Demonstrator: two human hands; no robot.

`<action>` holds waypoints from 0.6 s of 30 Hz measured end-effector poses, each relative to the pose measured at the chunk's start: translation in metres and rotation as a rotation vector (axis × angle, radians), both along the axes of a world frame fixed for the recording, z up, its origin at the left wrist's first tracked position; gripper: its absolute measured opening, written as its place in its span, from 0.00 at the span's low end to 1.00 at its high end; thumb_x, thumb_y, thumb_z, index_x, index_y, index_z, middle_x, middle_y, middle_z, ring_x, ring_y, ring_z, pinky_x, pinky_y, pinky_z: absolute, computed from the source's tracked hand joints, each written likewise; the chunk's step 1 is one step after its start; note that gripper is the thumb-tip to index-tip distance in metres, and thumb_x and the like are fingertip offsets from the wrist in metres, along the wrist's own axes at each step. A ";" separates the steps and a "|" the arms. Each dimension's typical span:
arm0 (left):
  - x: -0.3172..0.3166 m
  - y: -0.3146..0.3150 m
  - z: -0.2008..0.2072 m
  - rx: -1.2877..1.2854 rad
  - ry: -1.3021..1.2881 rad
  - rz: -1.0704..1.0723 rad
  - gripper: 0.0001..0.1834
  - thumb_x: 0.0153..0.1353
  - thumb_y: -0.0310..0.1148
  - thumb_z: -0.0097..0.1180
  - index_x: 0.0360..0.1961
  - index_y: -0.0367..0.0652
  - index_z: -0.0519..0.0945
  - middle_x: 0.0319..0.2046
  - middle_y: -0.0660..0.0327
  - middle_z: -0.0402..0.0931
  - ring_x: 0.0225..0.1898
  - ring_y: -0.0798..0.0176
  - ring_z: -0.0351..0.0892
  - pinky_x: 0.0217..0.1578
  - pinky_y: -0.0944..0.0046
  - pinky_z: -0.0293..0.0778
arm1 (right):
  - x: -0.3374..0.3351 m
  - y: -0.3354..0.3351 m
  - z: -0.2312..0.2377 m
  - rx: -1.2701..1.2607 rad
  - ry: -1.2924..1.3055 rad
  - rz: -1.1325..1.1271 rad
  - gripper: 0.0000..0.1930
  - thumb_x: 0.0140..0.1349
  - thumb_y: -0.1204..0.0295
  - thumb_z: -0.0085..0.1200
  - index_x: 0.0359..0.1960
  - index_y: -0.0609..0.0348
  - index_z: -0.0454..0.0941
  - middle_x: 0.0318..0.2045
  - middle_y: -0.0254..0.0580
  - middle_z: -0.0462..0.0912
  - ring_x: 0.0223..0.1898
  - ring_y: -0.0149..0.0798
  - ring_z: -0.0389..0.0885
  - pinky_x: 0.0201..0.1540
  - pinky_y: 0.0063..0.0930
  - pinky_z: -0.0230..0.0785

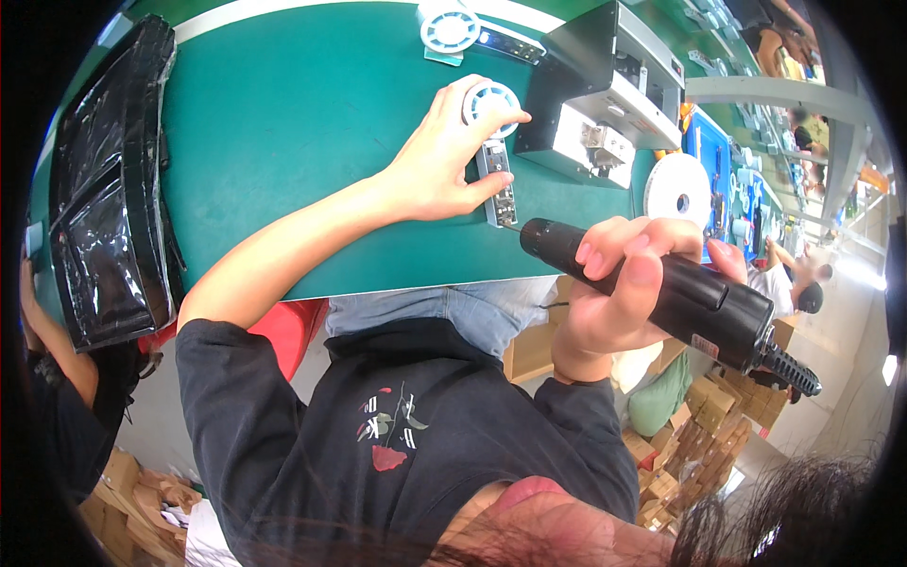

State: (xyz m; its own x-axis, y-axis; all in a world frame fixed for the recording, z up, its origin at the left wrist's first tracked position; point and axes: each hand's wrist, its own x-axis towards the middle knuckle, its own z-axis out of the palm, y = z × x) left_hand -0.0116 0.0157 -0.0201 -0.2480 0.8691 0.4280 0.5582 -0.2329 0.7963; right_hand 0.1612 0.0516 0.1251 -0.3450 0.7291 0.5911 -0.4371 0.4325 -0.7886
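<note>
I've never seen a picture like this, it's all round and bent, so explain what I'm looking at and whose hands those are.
There's no robot: these are one person's bare hands. The single picture comes from a fisheye camera worn on their head, looking down, so straight edges curve. Their left hand holds what looks like a handheld fan, its circuitry exposed. Their right hand holds a black power screwdriver, pointed at the fan's near end; contact is hard to tell. On the green table are a similar fan and a boxy metal machine.
</note>
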 end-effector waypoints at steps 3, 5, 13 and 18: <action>0.000 -0.002 0.000 -0.004 0.010 0.018 0.40 0.57 0.34 0.75 0.72 0.58 0.75 0.73 0.37 0.58 0.78 0.30 0.55 0.75 0.38 0.61 | 0.000 0.000 0.001 0.003 -0.012 0.073 0.37 0.62 0.81 0.74 0.66 0.46 0.62 0.36 0.49 0.83 0.26 0.43 0.84 0.27 0.38 0.81; 0.000 -0.003 0.003 0.014 0.003 0.018 0.40 0.57 0.33 0.75 0.72 0.58 0.75 0.73 0.37 0.57 0.78 0.30 0.55 0.75 0.38 0.61 | -0.001 -0.002 -0.002 -0.007 0.032 0.109 0.36 0.63 0.80 0.74 0.65 0.46 0.62 0.36 0.47 0.82 0.25 0.43 0.82 0.25 0.37 0.80; 0.002 0.000 -0.002 0.056 -0.046 -0.011 0.38 0.57 0.33 0.75 0.69 0.59 0.75 0.71 0.36 0.57 0.74 0.29 0.57 0.73 0.36 0.63 | 0.006 0.000 -0.014 0.137 0.065 0.129 0.31 0.69 0.74 0.70 0.64 0.48 0.60 0.34 0.41 0.77 0.19 0.38 0.78 0.19 0.34 0.76; 0.000 0.000 0.000 0.069 -0.039 -0.011 0.38 0.57 0.32 0.75 0.69 0.58 0.76 0.70 0.36 0.59 0.74 0.29 0.58 0.73 0.36 0.63 | 0.004 0.014 -0.006 0.251 -0.031 0.318 0.30 0.71 0.73 0.67 0.66 0.52 0.59 0.37 0.43 0.77 0.20 0.36 0.77 0.19 0.33 0.76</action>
State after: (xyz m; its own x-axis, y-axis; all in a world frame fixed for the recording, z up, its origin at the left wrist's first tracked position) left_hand -0.0116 0.0158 -0.0203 -0.2564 0.8405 0.4774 0.5242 -0.2940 0.7992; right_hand 0.1652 0.0652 0.1187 -0.5506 0.4178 0.7227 -0.5578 0.4599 -0.6909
